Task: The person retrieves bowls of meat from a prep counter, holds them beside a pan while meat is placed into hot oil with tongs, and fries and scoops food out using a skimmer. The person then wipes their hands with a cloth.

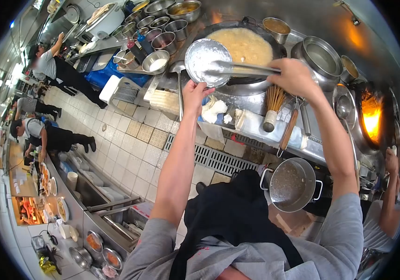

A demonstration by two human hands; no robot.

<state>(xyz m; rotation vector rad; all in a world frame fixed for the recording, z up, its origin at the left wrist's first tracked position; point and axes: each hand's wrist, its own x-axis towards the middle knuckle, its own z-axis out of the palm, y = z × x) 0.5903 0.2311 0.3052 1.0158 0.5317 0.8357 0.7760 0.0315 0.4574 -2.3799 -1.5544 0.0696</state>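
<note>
My left hand (194, 98) grips the near rim of a metal bowl (188, 65) coated with white powder. The bowl is held up at the left edge of a wok (204, 32) full of pale, foaming liquid (237, 39). In my right hand (295, 77) are metal tongs (251, 70), fingers closed round their right end. Their tips reach left into the bowl, over the powder; whether they pinch anything I cannot make out. Under my left forearm, a ladle (180, 93) lies with its handle toward me, beside a crumpled white cloth (214, 109).
Along the front ledge lie a bamboo brush (274, 100) and a wooden-handled tool (289, 128). A large pot (293, 184) stands low before me. At right, a flame (372, 114) burns near another person's hand (391, 161). Sauce pots (165, 42) crowd the upper left; several co-workers stand beyond.
</note>
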